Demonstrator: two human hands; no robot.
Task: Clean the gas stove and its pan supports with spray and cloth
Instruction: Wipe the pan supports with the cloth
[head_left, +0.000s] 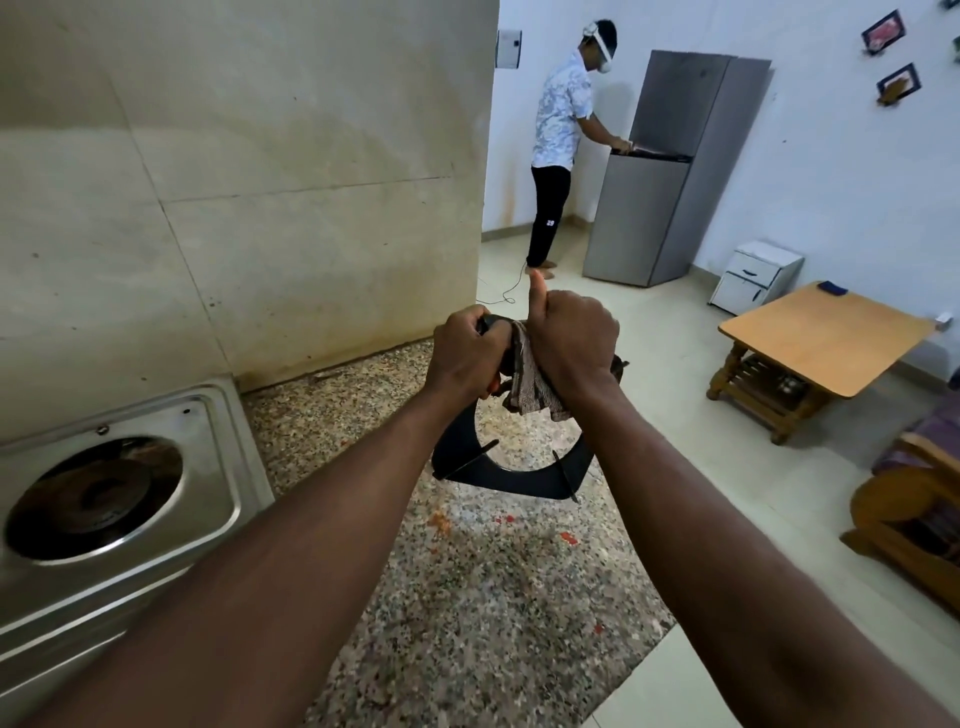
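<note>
A black pan support (511, 475) hangs tilted above the speckled granite counter (483, 587), held up by both hands. My left hand (465, 356) grips its upper rim. My right hand (569, 340) grips a brown patterned cloth (535, 387) wrapped against the same rim, thumb pointing up. The steel gas stove (202, 467) sits at the left with a bare burner (93, 499), no support on it. No spray bottle is in view.
A stained tiled wall (234, 182) stands behind the counter. Red-orange spots dot the granite. Beyond the counter's right edge are a person at a grey fridge (670, 171), a wooden table (826, 338), a white drawer unit (756, 275) and a wooden chair (914, 514).
</note>
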